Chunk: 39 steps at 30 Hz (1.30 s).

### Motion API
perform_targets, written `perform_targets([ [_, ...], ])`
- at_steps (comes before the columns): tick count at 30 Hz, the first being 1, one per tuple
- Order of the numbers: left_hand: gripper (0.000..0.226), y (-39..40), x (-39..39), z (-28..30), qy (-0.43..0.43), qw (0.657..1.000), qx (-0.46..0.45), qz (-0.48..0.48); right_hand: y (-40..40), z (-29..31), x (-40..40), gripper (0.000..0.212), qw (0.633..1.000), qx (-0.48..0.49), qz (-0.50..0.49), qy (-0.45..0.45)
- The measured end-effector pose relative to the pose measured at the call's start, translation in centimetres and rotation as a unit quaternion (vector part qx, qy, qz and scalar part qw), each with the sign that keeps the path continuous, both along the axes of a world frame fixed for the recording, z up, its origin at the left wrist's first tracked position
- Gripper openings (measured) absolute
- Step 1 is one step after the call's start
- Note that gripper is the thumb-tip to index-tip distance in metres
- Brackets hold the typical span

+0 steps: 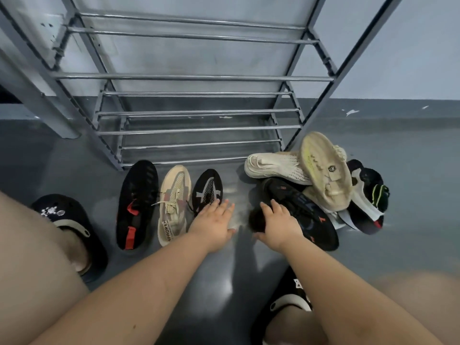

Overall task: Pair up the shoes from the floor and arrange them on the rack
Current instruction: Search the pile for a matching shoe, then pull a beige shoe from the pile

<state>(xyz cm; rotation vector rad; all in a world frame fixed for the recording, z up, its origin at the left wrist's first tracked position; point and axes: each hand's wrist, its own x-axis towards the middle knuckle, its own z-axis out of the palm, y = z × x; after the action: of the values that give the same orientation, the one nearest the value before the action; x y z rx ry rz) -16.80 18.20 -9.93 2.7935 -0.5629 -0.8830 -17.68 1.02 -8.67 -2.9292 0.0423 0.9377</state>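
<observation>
While sorting proceeds: metal rack (194, 77), tiers bare; floor (410, 170). Heap of shoes (323, 180) beside rack's right foot; three singles (171, 202) along its front. Left hand (214, 224) flat, fingers apart; right hand (278, 224) fingers clamped on black sneaker (308, 215).

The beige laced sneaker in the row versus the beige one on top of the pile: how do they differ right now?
The beige laced sneaker stands upright on the floor, sole down, laces and mesh upper showing; the beige shoe on the pile is flipped, its sole facing up. The row sneaker sits alone between two black shoes; the pile shoe rests tilted on other shoes. Both are beige, and neither is on the rack yet.
</observation>
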Motion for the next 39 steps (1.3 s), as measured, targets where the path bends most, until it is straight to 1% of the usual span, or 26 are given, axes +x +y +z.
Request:
perform_targets([
  [4,0.068,-2.0,-0.1,0.6,-0.004,0.999,0.006,-0.044,-3.3,0.5,-0.4,0.086,0.999,-0.012,-0.047,-0.023],
  [8,0.069,-3.8,1.3,1.1,-0.02,0.996,0.012,-0.083,-7.7,1.8,0.8,0.086,0.994,-0.055,-0.075,-0.06],
  [11,0.069,-5.9,3.3,1.8,-0.043,0.994,0.01,-0.104,-11.9,4.6,3.3,0.084,0.988,-0.094,-0.073,-0.095],
  [14,0.068,-9.0,5.2,2.6,-0.058,0.993,-0.002,-0.106,-15.6,7.1,5.8,0.081,0.983,-0.13,-0.037,-0.123],
  [18,0.067,-13.3,6.1,2.9,-0.04,0.994,-0.043,-0.097,-19.0,7.2,6.3,0.081,0.983,-0.157,0.008,-0.093],
  [22,0.065,-16.5,6.9,1.6,-0.006,0.995,-0.064,-0.073,-20.6,5.4,7.1,0.09,0.987,-0.143,-0.06,-0.043],
  [24,0.064,-17.9,7.2,0.9,0.021,0.996,-0.069,-0.061,-20.7,4.0,7.7,0.091,0.988,-0.142,-0.05,-0.039],
  [26,0.064,-19.3,7.5,0.2,0.049,0.995,-0.082,-0.036,-21.1,2.9,8.0,0.092,0.99,-0.136,-0.038,-0.023],
  [29,0.063,-21.2,8.2,-0.8,0.106,0.987,-0.121,0.029,-22.5,2.0,8.5,0.091,0.992,-0.123,-0.033,-0.001],
  [31,0.061,-22.3,8.7,-2.0,0.161,0.969,-0.167,0.088,-23.2,1.6,8.9,0.086,0.994,-0.101,-0.036,0.013],
  [32,0.059,-22.8,8.7,-2.5,0.196,0.952,-0.2,0.121,-23.3,1.6,9.1,0.082,0.995,-0.088,-0.034,0.017],
  [35,0.053,-24.3,8.2,-3.2,0.283,0.876,-0.313,0.232,-22.6,1.6,9.9,0.062,0.998,-0.048,-0.035,0.026],
  [37,0.047,-24.6,8.2,-3.3,0.288,0.843,-0.353,0.286,-21.7,1.8,10.3,0.054,0.998,-0.021,-0.054,0.029],
  [39,0.052,-24.5,8.3,-3.2,0.292,0.814,-0.373,0.336,-21.0,2.2,10.3,0.053,0.996,0.007,-0.084,0.024],
])
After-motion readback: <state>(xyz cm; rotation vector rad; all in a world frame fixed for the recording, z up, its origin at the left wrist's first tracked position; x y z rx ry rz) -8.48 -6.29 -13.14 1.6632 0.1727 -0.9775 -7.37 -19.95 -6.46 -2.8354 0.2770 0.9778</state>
